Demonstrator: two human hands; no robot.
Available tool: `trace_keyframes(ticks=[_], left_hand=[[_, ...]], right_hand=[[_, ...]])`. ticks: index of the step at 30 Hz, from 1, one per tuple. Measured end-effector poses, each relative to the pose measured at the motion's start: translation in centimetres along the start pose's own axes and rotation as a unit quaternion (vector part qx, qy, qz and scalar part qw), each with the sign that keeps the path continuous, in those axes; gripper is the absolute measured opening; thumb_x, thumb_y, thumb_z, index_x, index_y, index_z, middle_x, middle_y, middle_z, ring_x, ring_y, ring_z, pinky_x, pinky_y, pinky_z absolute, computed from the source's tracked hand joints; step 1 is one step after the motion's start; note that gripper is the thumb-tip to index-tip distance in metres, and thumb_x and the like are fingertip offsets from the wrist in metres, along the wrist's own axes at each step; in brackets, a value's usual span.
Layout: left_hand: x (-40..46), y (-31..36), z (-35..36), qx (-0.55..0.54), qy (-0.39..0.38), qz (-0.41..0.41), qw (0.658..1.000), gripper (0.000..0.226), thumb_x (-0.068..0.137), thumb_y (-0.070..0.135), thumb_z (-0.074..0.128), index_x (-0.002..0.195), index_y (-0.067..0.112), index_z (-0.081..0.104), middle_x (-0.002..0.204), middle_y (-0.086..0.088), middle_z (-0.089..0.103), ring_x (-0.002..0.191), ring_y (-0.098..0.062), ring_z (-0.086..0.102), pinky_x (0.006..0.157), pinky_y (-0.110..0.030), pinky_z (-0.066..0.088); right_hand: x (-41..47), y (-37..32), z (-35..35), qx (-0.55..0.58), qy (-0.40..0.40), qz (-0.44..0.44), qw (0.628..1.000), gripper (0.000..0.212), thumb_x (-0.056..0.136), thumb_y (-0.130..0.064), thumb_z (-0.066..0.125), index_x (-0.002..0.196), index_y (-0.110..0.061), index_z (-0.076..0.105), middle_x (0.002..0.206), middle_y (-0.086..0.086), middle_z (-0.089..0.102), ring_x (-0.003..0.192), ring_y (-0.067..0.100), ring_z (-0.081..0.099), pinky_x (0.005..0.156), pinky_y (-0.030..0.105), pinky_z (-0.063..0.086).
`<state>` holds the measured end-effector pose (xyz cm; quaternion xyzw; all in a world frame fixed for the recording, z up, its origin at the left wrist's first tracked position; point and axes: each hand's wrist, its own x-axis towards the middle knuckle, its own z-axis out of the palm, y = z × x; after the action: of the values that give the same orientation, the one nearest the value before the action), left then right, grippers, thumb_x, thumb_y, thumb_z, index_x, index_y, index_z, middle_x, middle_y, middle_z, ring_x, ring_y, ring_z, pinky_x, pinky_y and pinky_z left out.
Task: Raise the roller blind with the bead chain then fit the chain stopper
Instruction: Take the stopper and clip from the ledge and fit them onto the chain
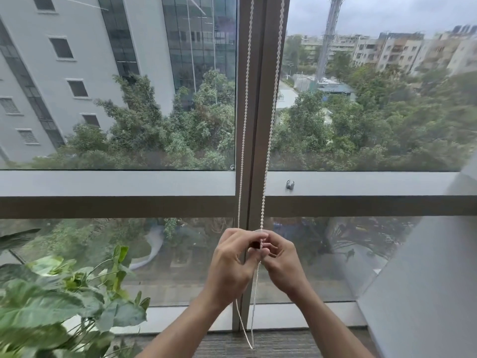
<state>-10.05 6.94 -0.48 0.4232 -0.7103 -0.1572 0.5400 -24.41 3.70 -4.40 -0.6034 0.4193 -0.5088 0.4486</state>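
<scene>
A white bead chain (268, 140) hangs in two strands in front of the brown window mullion and loops near the floor. My left hand (229, 267) and my right hand (280, 262) meet at the right strand, fingers pinched together on it. Something small and dark shows between my fingertips; I cannot tell what it is. The left strand passes behind my left hand. A small grey clip-like piece (290, 184) sits on the horizontal window rail to the right of the mullion. The blind fabric is out of view above.
A leafy potted plant (51, 301) fills the lower left. A grey wall panel (426, 280) slants in at the right. The window sill (296, 319) and dark carpet lie below my arms. Outside are buildings and trees.
</scene>
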Motion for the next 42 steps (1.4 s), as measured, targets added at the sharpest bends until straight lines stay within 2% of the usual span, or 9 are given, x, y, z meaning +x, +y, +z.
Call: trace_keyframes(ticks=[4, 10, 16, 20, 26, 31, 33, 37, 42], left_hand=[[0.3, -0.4, -1.0, -0.002, -0.010, -0.018, 1.000, 0.034, 0.079, 0.018, 0.076, 0.112, 0.026, 0.071, 0.104, 0.024, 0.065, 0.105, -0.007, 0.058, 0.090, -0.018, 0.044], [0.8, -0.8, -2.4, -0.073, -0.083, -0.070, 0.992, 0.037, 0.079, 0.014, 0.078, 0.112, 0.029, 0.070, 0.106, 0.010, 0.073, 0.105, -0.012, 0.064, 0.083, -0.015, 0.046], [1.0, -0.8, -2.8, -0.093, -0.093, -0.111, 0.985, 0.034, 0.079, 0.019, 0.079, 0.110, 0.032, 0.070, 0.105, 0.014, 0.073, 0.106, -0.007, 0.065, 0.081, -0.029, 0.053], [0.9, -1.1, -3.0, -0.105, -0.102, -0.121, 0.982, 0.036, 0.080, 0.016, 0.079, 0.109, 0.035, 0.071, 0.106, 0.016, 0.073, 0.105, -0.008, 0.066, 0.080, -0.031, 0.054], [1.6, -1.3, -4.1, -0.129, -0.129, -0.125, 0.975, 0.033, 0.081, 0.015, 0.079, 0.111, 0.027, 0.073, 0.108, 0.011, 0.075, 0.107, -0.011, 0.067, 0.084, -0.041, 0.054], [1.9, -0.9, -4.3, -0.157, -0.153, -0.122, 0.968, 0.034, 0.081, 0.009, 0.078, 0.109, 0.027, 0.073, 0.107, 0.007, 0.075, 0.101, -0.011, 0.069, 0.081, -0.032, 0.056], [1.9, -0.9, -4.3, -0.171, -0.148, -0.124, 0.966, 0.034, 0.081, 0.009, 0.078, 0.109, 0.028, 0.073, 0.107, 0.005, 0.075, 0.101, -0.011, 0.069, 0.081, -0.029, 0.055], [1.6, -0.8, -4.3, -0.183, -0.133, -0.124, 0.966, 0.031, 0.080, 0.013, 0.078, 0.108, 0.027, 0.074, 0.105, 0.003, 0.076, 0.102, -0.015, 0.069, 0.082, -0.036, 0.057], [1.4, -0.8, -4.3, -0.199, -0.106, -0.114, 0.968, 0.029, 0.078, 0.019, 0.081, 0.105, 0.028, 0.075, 0.104, 0.003, 0.076, 0.097, -0.017, 0.070, 0.082, -0.037, 0.057]], right_hand=[[-0.7, -0.4, 0.6, 0.023, -0.016, 0.009, 1.000, 0.032, 0.086, -0.006, 0.065, 0.113, -0.023, 0.071, 0.099, 0.005, 0.077, 0.091, 0.022, 0.071, 0.082, 0.039, 0.057], [-1.2, -0.8, 0.4, 0.016, -0.047, 0.010, 0.999, 0.039, 0.091, 0.006, 0.063, 0.126, -0.010, 0.064, 0.112, 0.008, 0.075, 0.102, 0.029, 0.070, 0.088, 0.039, 0.057], [-1.4, -1.6, 0.6, 0.027, -0.021, -0.014, 0.999, 0.037, 0.086, -0.001, 0.069, 0.108, -0.030, 0.073, 0.103, 0.006, 0.077, 0.096, 0.025, 0.072, 0.085, 0.043, 0.059], [-1.4, -1.3, 0.4, 0.021, -0.026, -0.018, 0.999, 0.034, 0.086, -0.001, 0.071, 0.115, -0.018, 0.071, 0.106, 0.008, 0.076, 0.099, 0.029, 0.072, 0.088, 0.049, 0.058], [-1.2, -1.9, 0.2, 0.086, -0.094, 0.009, 0.992, 0.029, 0.090, 0.008, 0.061, 0.115, -0.005, 0.057, 0.099, 0.006, 0.072, 0.079, 0.021, 0.064, 0.075, 0.035, 0.055], [-1.2, -2.0, 0.1, 0.141, -0.114, 0.007, 0.983, 0.032, 0.091, -0.005, 0.062, 0.120, 0.007, 0.055, 0.103, 0.011, 0.070, 0.081, 0.017, 0.062, 0.075, 0.031, 0.053], [-1.2, -1.8, 0.1, 0.169, -0.112, 0.005, 0.979, 0.034, 0.091, -0.008, 0.063, 0.122, 0.003, 0.058, 0.107, 0.014, 0.070, 0.087, 0.019, 0.063, 0.076, 0.030, 0.053], [-1.3, -1.2, 0.1, 0.210, -0.106, 0.023, 0.972, 0.040, 0.088, -0.020, 0.072, 0.123, -0.004, 0.061, 0.116, 0.019, 0.069, 0.105, 0.025, 0.065, 0.085, 0.030, 0.052], [-1.3, -1.6, 0.2, 0.194, -0.101, 0.022, 0.976, 0.037, 0.087, -0.029, 0.074, 0.119, -0.013, 0.065, 0.110, 0.007, 0.071, 0.100, 0.019, 0.065, 0.082, 0.028, 0.052]])
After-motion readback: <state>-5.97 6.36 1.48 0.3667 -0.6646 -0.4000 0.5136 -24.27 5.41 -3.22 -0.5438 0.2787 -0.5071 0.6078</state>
